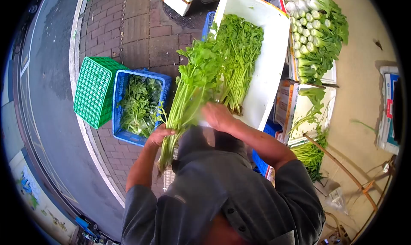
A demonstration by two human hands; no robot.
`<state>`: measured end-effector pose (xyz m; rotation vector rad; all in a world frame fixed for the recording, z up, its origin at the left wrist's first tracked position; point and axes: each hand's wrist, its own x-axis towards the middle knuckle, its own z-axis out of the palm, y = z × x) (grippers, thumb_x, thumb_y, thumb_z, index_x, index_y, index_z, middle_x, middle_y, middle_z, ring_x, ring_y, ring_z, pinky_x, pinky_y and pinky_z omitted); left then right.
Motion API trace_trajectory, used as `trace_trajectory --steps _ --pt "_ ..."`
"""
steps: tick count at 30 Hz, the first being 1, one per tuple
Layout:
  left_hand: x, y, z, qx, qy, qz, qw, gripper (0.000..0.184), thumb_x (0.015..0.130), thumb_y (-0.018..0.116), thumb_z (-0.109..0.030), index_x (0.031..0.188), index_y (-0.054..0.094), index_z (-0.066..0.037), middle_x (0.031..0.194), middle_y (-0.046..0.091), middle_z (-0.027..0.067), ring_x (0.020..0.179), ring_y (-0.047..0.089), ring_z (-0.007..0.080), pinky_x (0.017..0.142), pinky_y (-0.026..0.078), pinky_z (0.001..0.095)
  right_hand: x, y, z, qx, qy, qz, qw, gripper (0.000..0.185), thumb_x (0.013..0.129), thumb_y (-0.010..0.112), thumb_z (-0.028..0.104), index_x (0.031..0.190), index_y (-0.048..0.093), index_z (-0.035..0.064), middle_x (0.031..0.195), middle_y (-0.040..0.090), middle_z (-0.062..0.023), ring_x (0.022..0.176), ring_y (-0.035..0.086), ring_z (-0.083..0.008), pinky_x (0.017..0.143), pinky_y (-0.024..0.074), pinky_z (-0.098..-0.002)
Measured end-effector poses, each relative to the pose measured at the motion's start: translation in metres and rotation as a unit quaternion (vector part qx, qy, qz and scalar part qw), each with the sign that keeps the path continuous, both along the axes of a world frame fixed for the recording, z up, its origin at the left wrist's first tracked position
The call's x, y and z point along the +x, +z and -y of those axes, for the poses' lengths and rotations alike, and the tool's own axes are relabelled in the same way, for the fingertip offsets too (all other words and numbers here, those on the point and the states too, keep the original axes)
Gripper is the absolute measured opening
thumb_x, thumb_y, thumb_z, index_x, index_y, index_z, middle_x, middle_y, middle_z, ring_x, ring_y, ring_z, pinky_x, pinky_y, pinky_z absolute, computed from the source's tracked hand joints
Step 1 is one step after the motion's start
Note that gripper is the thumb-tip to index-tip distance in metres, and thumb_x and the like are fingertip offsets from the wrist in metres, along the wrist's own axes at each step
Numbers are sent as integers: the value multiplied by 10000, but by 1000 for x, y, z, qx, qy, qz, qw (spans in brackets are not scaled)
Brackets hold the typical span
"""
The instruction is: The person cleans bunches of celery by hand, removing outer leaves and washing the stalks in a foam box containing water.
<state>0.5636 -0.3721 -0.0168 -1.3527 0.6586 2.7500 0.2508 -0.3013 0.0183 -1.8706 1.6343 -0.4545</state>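
A tall bunch of celery [187, 91] slants up and to the right, its roots hanging low. My left hand [161, 134] is wrapped round its lower stalks. Beside the stalks, at the near end of a white foam box [269, 69], my right hand [216, 115] is blurred, its fingers partly hidden; whether it grips anything cannot be made out. More celery [242, 59] lies in the box along its left side, and the leaves of the held bunch overlap it.
A blue crate [130, 137] with bagged greens stands left on brick paving, against a green crate [93, 91]. Bok choy [310, 35] is stacked at the upper right. Below it are an open box [310, 121], more greens and a wooden stick [338, 164]. The road runs along the left.
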Motion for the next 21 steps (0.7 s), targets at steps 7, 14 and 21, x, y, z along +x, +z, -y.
trace_trajectory --steps 7,14,21 --pt "16 -4 -1 3 -7 21 1000 621 754 745 -253 1266 581 58 955 725 189 727 715 271 612 620 391 -33 -23 21 147 -306 181 923 212 975 597 201 1042 638 4 802 645 -125 739 657 -285 685 551 -423" --pt "13 5 4 39 0 1 999 603 774 721 -273 1262 573 47 922 718 194 697 703 277 621 609 406 2 -30 45 343 -392 327 789 325 976 634 276 1117 653 -16 751 582 -48 598 563 -143 562 551 -303" --pt "12 11 3 41 18 -25 999 632 774 733 -292 1275 556 50 921 712 196 705 707 277 624 612 387 26 -30 26 274 -513 456 673 285 958 649 283 935 672 -1 719 603 -46 650 615 -141 496 520 -308"
